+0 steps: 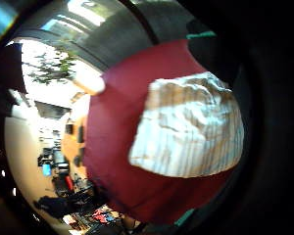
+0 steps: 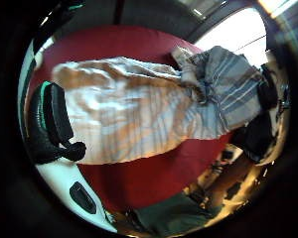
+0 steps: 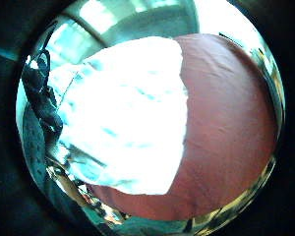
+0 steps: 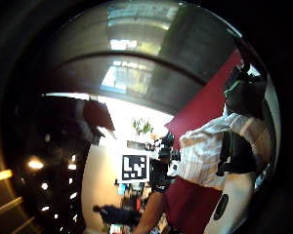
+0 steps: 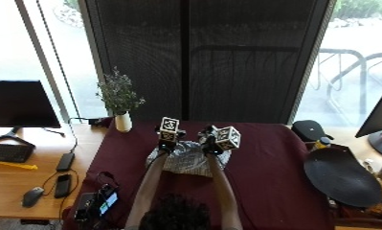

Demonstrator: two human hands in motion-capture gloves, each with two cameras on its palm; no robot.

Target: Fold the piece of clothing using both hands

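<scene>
Apparently both hands grip the garment (image 5: 185, 163) mid-cloth, tablecloth (image 5: 267, 167) around.

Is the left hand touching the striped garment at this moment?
Touching. In the left thumb side palm view, the left hand's fingers curl over the edge of the striped garment, which lies on the dark red tablecloth.

Forearms: both bare, reaching up the middle of the outside view, nearly parallel and close together.
Left hand (image 5: 167, 142): just left of centre frame, gloved (fingers hidden).
Right hand (image 5: 210, 143): just right of centre, level with the left, near it (fingers likewise hidden).
Head: lower edge, centre.
</scene>
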